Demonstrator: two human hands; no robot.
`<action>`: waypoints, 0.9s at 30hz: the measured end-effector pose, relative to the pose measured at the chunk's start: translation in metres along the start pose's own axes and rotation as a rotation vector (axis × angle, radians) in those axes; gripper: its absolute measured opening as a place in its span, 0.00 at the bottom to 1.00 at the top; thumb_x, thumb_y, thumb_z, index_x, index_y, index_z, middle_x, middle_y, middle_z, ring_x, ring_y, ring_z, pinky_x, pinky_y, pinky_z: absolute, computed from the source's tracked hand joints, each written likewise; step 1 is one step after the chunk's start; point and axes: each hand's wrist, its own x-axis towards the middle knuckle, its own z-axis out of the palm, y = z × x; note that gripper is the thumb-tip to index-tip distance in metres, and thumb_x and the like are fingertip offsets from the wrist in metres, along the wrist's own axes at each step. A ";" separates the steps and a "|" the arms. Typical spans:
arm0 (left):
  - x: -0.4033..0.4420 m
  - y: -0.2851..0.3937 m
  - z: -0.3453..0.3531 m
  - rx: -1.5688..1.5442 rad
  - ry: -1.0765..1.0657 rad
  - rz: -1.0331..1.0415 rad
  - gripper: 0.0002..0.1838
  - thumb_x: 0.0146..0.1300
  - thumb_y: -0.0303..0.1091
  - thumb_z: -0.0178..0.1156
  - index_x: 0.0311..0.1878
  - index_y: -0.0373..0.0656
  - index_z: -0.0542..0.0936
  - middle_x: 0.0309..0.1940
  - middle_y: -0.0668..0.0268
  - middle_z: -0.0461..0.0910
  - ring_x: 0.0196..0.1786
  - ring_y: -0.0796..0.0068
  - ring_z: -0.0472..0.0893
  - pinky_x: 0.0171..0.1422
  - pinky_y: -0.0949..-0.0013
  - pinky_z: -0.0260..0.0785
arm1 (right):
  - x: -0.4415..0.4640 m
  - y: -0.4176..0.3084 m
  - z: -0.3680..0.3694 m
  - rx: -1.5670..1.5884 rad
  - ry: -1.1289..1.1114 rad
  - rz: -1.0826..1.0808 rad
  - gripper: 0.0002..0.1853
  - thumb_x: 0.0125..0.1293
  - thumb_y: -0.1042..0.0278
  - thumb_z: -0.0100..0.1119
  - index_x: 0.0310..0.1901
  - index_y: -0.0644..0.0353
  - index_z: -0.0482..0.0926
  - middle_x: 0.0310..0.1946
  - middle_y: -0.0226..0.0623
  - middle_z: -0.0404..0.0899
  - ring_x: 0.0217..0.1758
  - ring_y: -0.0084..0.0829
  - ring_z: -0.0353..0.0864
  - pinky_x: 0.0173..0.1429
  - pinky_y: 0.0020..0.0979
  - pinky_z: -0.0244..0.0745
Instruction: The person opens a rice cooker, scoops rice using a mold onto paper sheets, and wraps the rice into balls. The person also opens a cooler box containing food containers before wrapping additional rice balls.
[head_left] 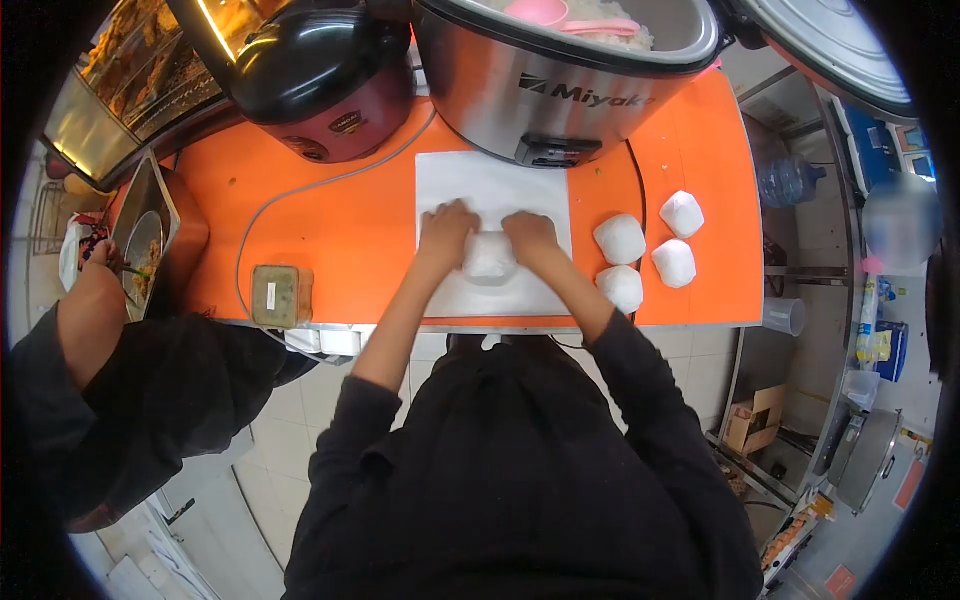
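Note:
A white paper-wrapped packet sits on white paper sheets directly in front of me. My left hand is at its upper left side, the fingers curled and closed on the wrapping. On the opposite side, my right hand is likewise closed on the wrapper's edge. Both hands are a little blurred, and what the packet contains is hidden. Several finished-looking white paper packets, one among them, stand on the orange tabletop to the right.
A large Miyako rice cooker holding rice and a pink scoop stands behind the paper. Left of it are a smaller cooker, a cable and a lidded square container. Another person's hand is by a metal tray at far left.

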 end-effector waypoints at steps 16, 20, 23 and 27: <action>-0.063 0.079 0.042 -0.451 0.362 -0.358 0.37 0.49 0.17 0.46 0.67 0.33 0.50 0.60 0.40 0.61 0.55 0.47 0.71 0.56 0.57 0.66 | -0.072 -0.038 0.046 0.408 0.298 0.296 0.35 0.54 0.75 0.49 0.66 0.60 0.54 0.65 0.47 0.55 0.70 0.45 0.50 0.70 0.42 0.47; -0.062 0.078 0.026 -1.008 0.089 -0.527 0.39 0.49 0.16 0.44 0.67 0.30 0.46 0.65 0.38 0.49 0.68 0.41 0.52 0.68 0.57 0.51 | -0.066 -0.039 0.053 0.935 0.367 0.165 0.37 0.58 0.65 0.53 0.66 0.63 0.48 0.66 0.49 0.52 0.70 0.47 0.49 0.69 0.48 0.46; -0.043 0.103 0.014 -0.729 0.375 -0.356 0.39 0.49 0.18 0.45 0.68 0.34 0.48 0.67 0.41 0.48 0.70 0.43 0.48 0.70 0.58 0.47 | -0.049 -0.046 0.038 1.939 0.391 0.450 0.34 0.61 0.63 0.53 0.65 0.63 0.49 0.61 0.48 0.58 0.65 0.42 0.59 0.66 0.42 0.56; -0.025 0.117 -0.010 -0.744 0.377 -0.129 0.40 0.51 0.23 0.49 0.69 0.33 0.45 0.68 0.44 0.47 0.71 0.49 0.46 0.71 0.59 0.43 | -0.056 -0.051 -0.013 2.298 0.502 0.613 0.32 0.62 0.62 0.54 0.64 0.62 0.51 0.56 0.45 0.62 0.58 0.36 0.66 0.61 0.34 0.64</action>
